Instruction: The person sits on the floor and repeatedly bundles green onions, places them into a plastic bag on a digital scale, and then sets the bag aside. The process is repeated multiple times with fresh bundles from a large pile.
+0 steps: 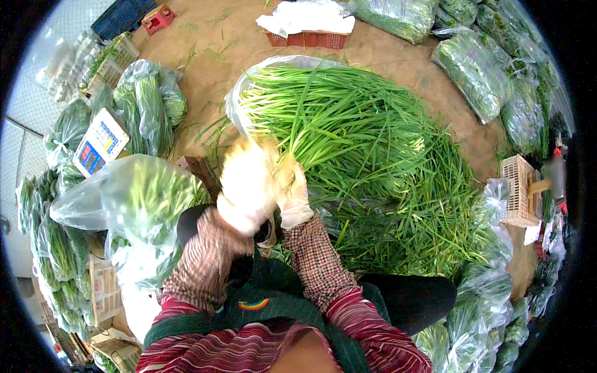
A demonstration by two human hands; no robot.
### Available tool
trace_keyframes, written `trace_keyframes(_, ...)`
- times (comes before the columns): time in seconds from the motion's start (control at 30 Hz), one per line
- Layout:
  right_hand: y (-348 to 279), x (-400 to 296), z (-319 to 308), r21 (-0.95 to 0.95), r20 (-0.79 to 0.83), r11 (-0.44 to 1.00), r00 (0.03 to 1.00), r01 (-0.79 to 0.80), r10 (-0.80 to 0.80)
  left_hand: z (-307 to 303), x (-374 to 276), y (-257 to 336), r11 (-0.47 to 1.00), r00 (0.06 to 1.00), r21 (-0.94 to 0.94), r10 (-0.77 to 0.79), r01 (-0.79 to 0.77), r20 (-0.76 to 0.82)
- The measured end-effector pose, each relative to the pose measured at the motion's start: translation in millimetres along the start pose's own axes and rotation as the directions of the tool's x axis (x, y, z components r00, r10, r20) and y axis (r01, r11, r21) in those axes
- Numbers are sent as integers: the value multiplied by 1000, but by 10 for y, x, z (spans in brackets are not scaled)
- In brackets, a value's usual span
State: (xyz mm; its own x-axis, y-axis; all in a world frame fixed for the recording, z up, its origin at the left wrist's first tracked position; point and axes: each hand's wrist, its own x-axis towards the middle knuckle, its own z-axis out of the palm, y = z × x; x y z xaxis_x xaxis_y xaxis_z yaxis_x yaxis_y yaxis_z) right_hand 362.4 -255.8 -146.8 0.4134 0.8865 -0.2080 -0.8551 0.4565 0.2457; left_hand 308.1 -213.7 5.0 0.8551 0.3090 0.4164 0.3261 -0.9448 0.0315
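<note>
My right hand (293, 189), in a pale glove, is closed around the light stem ends of a bunch of garlic chives (317, 140). The leaves fan away from it over a large heap of chives (373, 191) in front of me. Close beside it on the left is my left hand (247, 186), also gloved, washed out by glare and blurred by motion. Its fingers cannot be made out, nor whether it holds anything. Under the heap's far left edge shows a clear plastic bag (235, 105).
An open plastic bag of greens (158, 186) stands at my left, near a digital scale (101, 142). Bagged vegetables (475, 74) are stacked at the far right. A red crate (305, 39) lies ahead, and a beige crate (517, 191) stands to the right.
</note>
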Motion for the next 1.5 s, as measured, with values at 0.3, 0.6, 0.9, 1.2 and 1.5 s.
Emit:
trace_keyframes(0.3,251,-101,202,-183,200,974,975,131,-94,489,-136,227,947,825,108,-317,303,467)
trace_keyframes(0.6,-195,-57,281,-86,-68,996,997,24,-30,199,71,-271,967,958,178,-217,185,186)
trace_keyframes(0.9,-509,-855,1150,-282,-57,947,988,-154,143,1543,1107,-388,988,881,113,-146,106,451)
trace_keyframes(1.2,-1397,-3462,2599,-443,386,646,783,622,-489,1378,1472,-446,955,647,286,-270,84,713)
trace_keyframes(1.5,-1277,-2137,1721,-875,238,291,868,387,-435,630,138,1368,-633,797,-488,517,602,312)
